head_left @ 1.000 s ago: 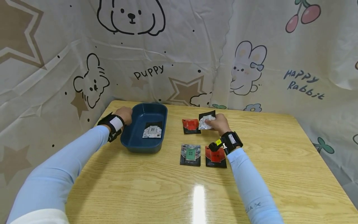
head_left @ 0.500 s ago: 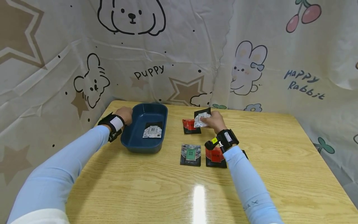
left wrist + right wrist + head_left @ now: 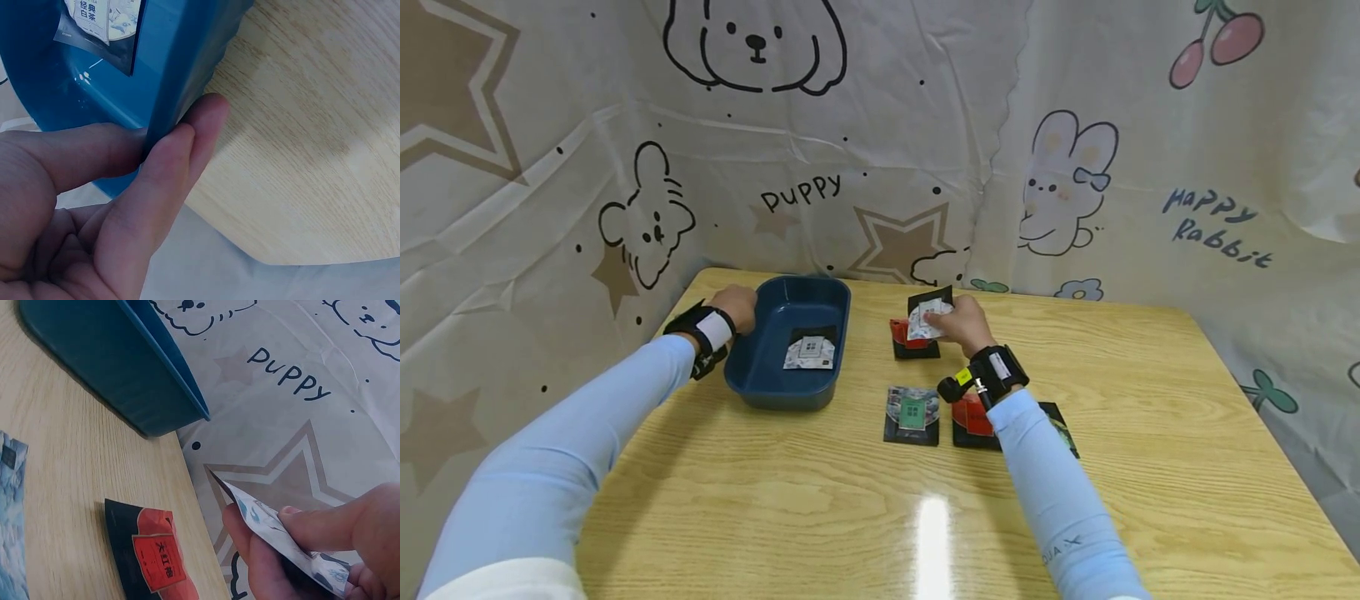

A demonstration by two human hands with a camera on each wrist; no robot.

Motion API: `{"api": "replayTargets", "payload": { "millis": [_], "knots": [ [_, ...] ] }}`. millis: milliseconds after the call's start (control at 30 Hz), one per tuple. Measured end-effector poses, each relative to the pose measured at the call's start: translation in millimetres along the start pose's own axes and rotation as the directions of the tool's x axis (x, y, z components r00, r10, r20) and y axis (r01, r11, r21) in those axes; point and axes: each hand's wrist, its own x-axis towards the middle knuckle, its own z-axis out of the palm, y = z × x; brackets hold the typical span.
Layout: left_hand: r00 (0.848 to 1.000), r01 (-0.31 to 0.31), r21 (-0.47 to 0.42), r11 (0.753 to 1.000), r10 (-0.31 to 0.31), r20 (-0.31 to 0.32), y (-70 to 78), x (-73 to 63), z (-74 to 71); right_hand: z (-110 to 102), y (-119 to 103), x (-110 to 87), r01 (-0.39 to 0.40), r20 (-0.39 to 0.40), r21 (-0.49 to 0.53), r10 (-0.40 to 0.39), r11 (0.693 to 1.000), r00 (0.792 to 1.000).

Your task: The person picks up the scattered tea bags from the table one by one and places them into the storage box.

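My left hand [image 3: 735, 308] grips the left rim of a dark blue plastic tub [image 3: 778, 401], thumb inside and fingers outside in the left wrist view. A white-and-black tea packet [image 3: 809, 350] lies flat in the tub. To the right, my right hand [image 3: 967, 327] pinches another white-and-black tea packet [image 3: 267, 520] between thumb and fingers, raised above the table. In the head view this packet partly covers a red-and-black tea packet [image 3: 917, 351] lying behind it.
Nearer on the wooden table [image 3: 820, 508] lie a green-labelled packet [image 3: 912, 415] and a red-and-black packet [image 3: 970, 417]. My right forearm [image 3: 1060, 492] partly hides a dark packet [image 3: 1062, 427] with green on it. A printed cloth [image 3: 880, 125] hangs behind the table.
My right hand has carried the white packet leftward, across the red packet at the back. The dark packet beside my forearm has come into sight. The left hand and tub stay put.
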Motion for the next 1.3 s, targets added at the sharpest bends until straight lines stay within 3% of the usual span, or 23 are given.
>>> {"api": "replayTargets", "payload": {
  "millis": [333,700,1100,1300],
  "knots": [
    [1.0,-0.02,0.032,0.999,0.02,-0.021,-0.6,-1.7,-1.0,9,-6,-0.8,0.017,0.033,0.035,-0.018,0.999,0.999],
    [1.0,0.006,0.006,1.0,-0.006,-0.01,1.7,-3.5,-0.5,17,-13,-1.3,0.014,0.013,-0.047,-0.013,0.999,1.0],
    [1.0,0.003,0.027,1.0,-0.003,-0.007,4.4,-7.6,-4.8,27,-21,-3.7,0.071,0.005,-0.094,-0.071,0.993,0.997],
    [1.0,0.01,0.033,0.999,-0.01,0.001,3.0,-3.0,-2.8,32,-22,-3.0,0.105,0.017,-0.084,-0.104,0.991,0.994]
  ]
}}
